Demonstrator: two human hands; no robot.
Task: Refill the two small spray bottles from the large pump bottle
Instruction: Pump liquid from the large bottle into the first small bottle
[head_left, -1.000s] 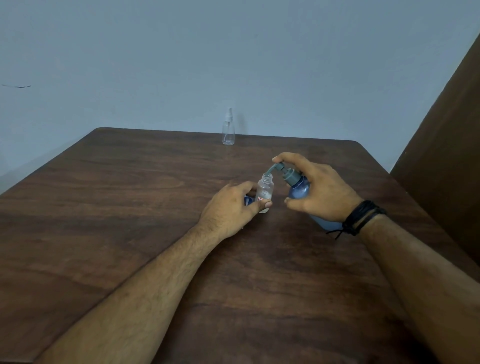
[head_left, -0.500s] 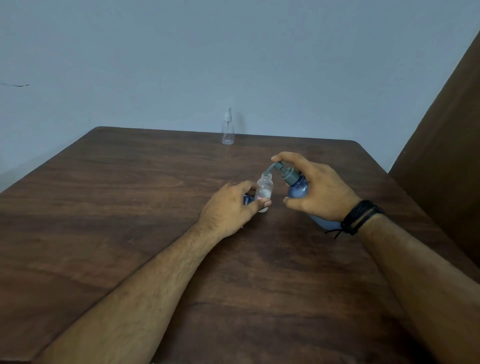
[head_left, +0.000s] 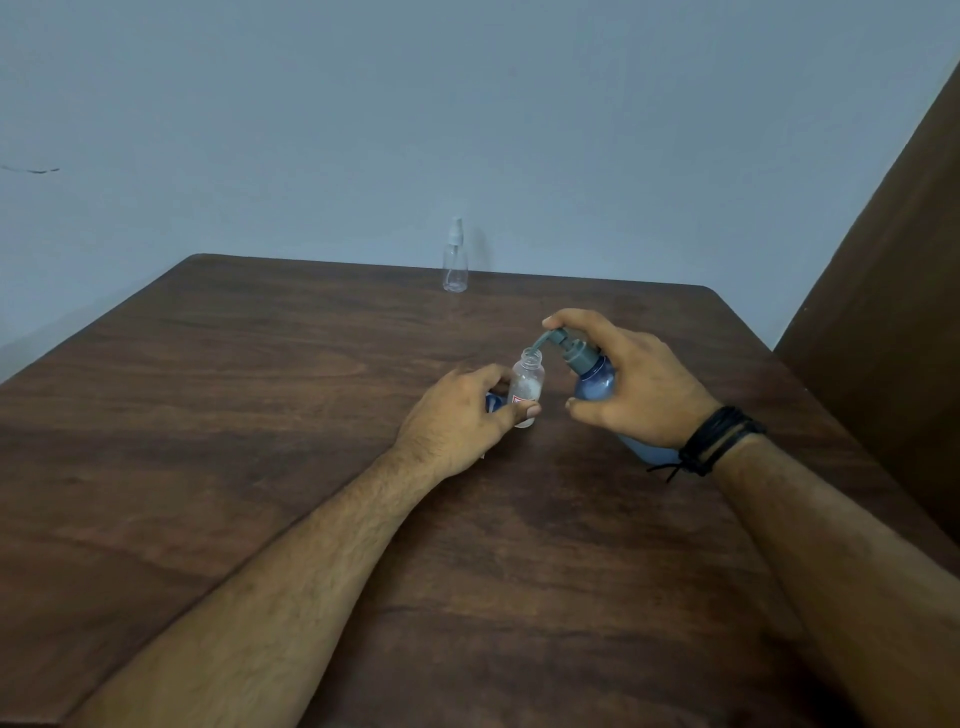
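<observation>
My left hand (head_left: 457, 415) grips a small clear bottle (head_left: 527, 382) with its cap off; it stands upright on the wooden table (head_left: 260, 415) with some whitish liquid inside. A blue piece (head_left: 493, 401), perhaps its cap, shows under my left fingers. My right hand (head_left: 634, 384) holds the large blue pump bottle (head_left: 595, 382), tilted left, forefinger on the grey pump head (head_left: 569, 345). The nozzle tip sits just over the small bottle's open neck. A second small clear spray bottle (head_left: 455, 257) stands capped at the table's far edge.
A dark brown wooden panel (head_left: 893, 291) rises at the right beside the table. A plain pale wall lies behind the far edge. A black cord bracelet (head_left: 719, 439) is on my right wrist.
Both hands and bottles stay nearly where they were; the pump nozzle remains over the small bottle's neck.
</observation>
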